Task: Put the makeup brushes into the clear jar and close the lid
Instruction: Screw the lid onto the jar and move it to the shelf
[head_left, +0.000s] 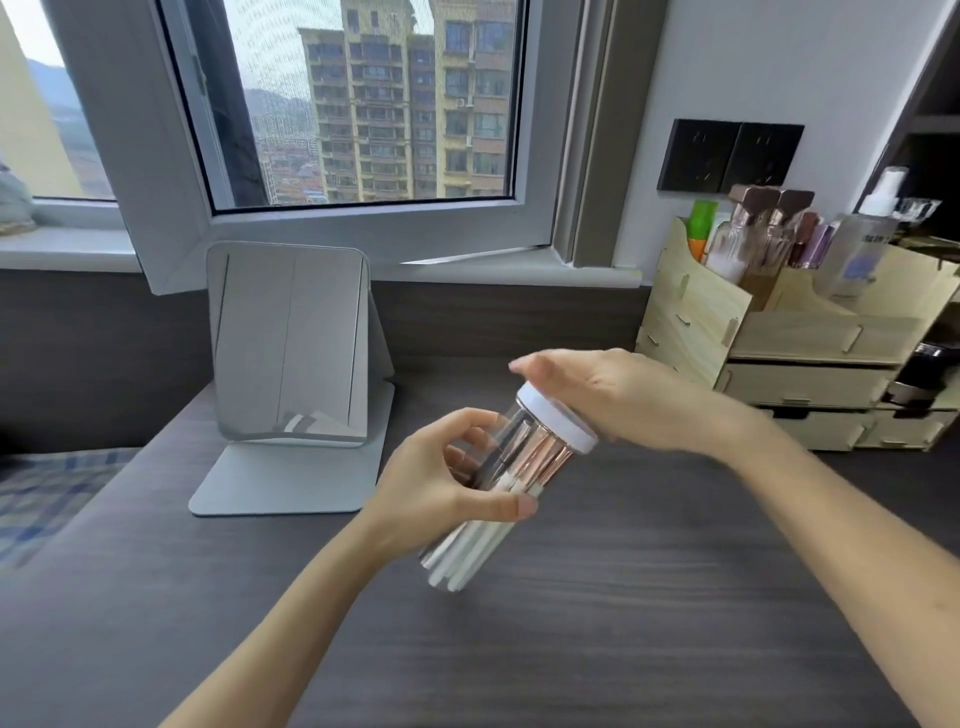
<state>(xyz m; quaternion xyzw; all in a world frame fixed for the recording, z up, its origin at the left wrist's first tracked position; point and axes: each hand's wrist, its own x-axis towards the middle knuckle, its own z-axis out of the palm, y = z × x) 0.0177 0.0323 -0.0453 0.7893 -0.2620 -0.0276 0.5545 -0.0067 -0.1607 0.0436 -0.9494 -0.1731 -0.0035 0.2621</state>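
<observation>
A clear jar (470, 558) is held tilted above the dark desk, its top leaning up and to the right. Inside it are several makeup brushes (540, 457) with white handles and rose-gold ferrules. A white lid (558, 418) sits on the jar's mouth. My left hand (441, 483) is wrapped around the jar's middle, thumb across the front. My right hand (613, 395) lies palm-down over the lid, fingers spread across its top. The jar's base hangs just above the desk surface.
A grey folding mirror (291, 364) stands at the back left on the dark wood-grain desk (623, 623). A pale wooden organizer (789, 343) with bottles and drawers fills the back right. A window and a black wall socket are behind. A checked cloth lies at far left.
</observation>
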